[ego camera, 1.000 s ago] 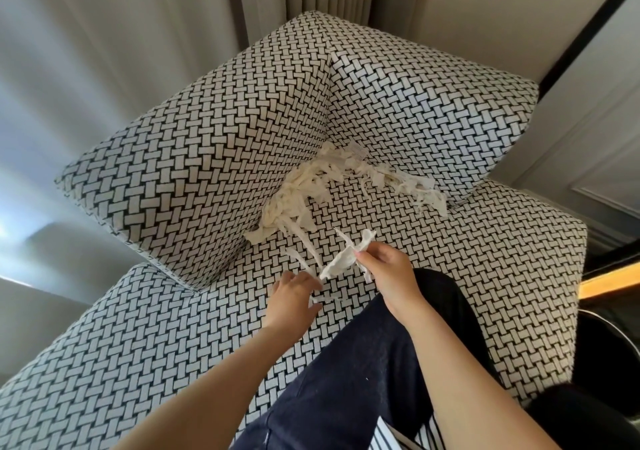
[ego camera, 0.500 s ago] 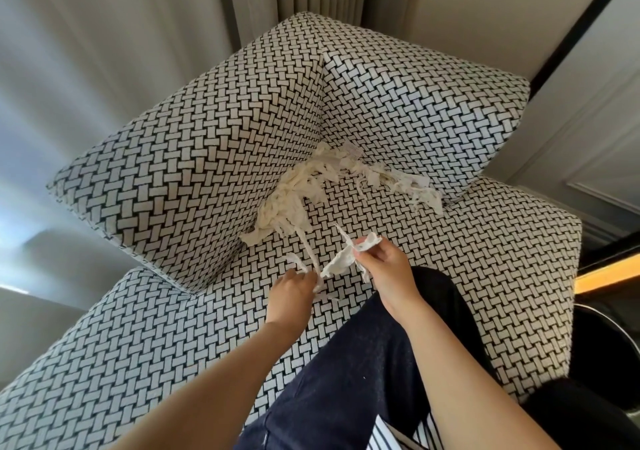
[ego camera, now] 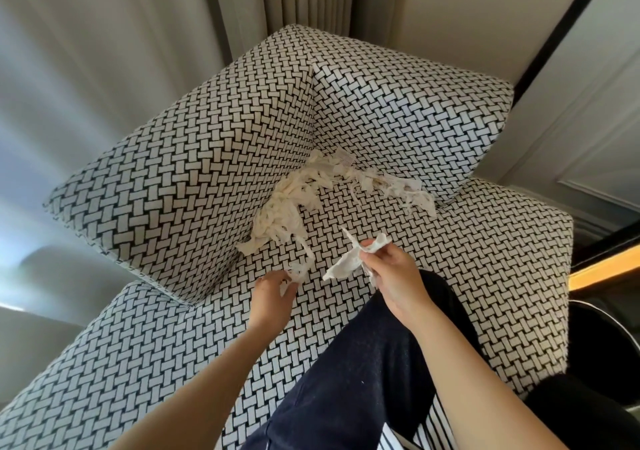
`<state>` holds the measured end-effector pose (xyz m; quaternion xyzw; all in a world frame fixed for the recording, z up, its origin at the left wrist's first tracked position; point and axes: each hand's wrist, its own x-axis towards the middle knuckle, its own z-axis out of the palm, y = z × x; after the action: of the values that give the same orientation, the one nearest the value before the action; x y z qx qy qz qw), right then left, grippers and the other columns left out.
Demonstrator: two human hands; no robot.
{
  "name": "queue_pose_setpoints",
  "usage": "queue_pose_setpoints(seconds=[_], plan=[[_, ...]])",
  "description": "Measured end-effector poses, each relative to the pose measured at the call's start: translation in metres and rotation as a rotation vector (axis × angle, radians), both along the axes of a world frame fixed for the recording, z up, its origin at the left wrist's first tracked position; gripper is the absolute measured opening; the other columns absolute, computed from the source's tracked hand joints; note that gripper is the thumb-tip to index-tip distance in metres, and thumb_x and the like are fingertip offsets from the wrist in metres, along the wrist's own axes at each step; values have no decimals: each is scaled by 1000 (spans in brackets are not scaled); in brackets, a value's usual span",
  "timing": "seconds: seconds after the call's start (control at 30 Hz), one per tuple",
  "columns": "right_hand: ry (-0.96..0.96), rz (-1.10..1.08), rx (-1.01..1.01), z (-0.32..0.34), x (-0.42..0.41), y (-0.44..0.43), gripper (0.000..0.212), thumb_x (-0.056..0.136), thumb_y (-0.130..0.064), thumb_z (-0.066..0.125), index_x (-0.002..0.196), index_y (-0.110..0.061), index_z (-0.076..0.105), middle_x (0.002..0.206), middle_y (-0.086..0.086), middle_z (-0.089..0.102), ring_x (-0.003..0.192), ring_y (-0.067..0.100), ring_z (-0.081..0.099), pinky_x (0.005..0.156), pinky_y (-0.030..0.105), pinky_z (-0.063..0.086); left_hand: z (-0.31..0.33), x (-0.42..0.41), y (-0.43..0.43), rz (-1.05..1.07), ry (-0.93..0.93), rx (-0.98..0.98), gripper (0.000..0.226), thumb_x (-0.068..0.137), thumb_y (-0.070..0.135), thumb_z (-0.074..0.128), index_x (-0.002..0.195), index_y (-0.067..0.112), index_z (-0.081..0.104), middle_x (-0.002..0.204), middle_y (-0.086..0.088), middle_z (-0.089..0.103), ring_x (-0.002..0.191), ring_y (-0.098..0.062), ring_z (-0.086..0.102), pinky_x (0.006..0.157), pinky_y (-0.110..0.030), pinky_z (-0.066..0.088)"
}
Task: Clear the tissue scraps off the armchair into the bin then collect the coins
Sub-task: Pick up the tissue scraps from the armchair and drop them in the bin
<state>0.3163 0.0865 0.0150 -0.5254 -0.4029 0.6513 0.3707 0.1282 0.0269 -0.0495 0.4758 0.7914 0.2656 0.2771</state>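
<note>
Woven-check armchair (ego camera: 485,259), ragged tissue scraps (ego camera: 287,207) piled — left hand (ego camera: 270,297), right hand (ego camera: 394,276) each pinching one

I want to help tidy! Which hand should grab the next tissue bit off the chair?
Probably the left hand: it is right at a loose scrap near the pile, while the right hand is busy pinching tissue pieces.
</note>
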Motion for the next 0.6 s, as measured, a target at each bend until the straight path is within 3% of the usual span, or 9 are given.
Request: queue_pose_setpoints(seconds=[0.07,0.17,0.27,0.33,0.4,0.47,0.6], plan=[[4,-27,2,6,9,-1,11,89,-5,60,97,-11,65,91,-2,69,87,10,61,81,26,47,9,1,5,-2,-116,-10,12,93,20,54,99,14,62,98,3,64,78,-10,54,62,-19,41],[-19,-73,8,18,27,-2,11,89,-6,60,94,-12,66,93,2,69,83,9,60,74,23,44,22,8,16,-47,-217,-5,12,93,21,54,86,12,58,83,3,62,67,-10,52,59,-20,41],[-4,-165,-33,30,53,-1,10,90,-5,59,93,-11,66,104,13,68,94,20,60,95,39,46,36,26,30,-115,-259,10,13,93,21,54,81,16,55,75,-2,60,55,-8,46,50,-19,38],[71,-238,-83,36,75,0,10,90,-3,57,96,-6,64,110,20,65,94,22,60,98,42,46,48,41,42,-159,-292,1,17,93,20,54,77,16,52,67,-1,55,42,-2,36,40,-14,33],[168,-300,-133,41,96,-1,12,90,-1,55,101,0,61,109,20,63,90,20,61,85,35,53,61,56,54,-221,-293,-5,19,93,22,54,75,15,51,77,-9,62,43,-3,36,43,-13,33],[258,-366,-193,42,118,-3,16,90,-1,54,105,1,59,106,16,61,87,19,60,73,31,51,73,75,67,-301,-320,-13,19,93,23,55,74,18,51,89,-12,66,59,-12,48,56,-22,40],[350,-543,-278,39,173,-12,11,91,0,52,98,-4,57,97,14,58,82,17,55,77,35,51,98,135,95,-498,-331,-56,18,93,24,54,76,19,52,79,2,63,64,-16,43,59,-24,39]])
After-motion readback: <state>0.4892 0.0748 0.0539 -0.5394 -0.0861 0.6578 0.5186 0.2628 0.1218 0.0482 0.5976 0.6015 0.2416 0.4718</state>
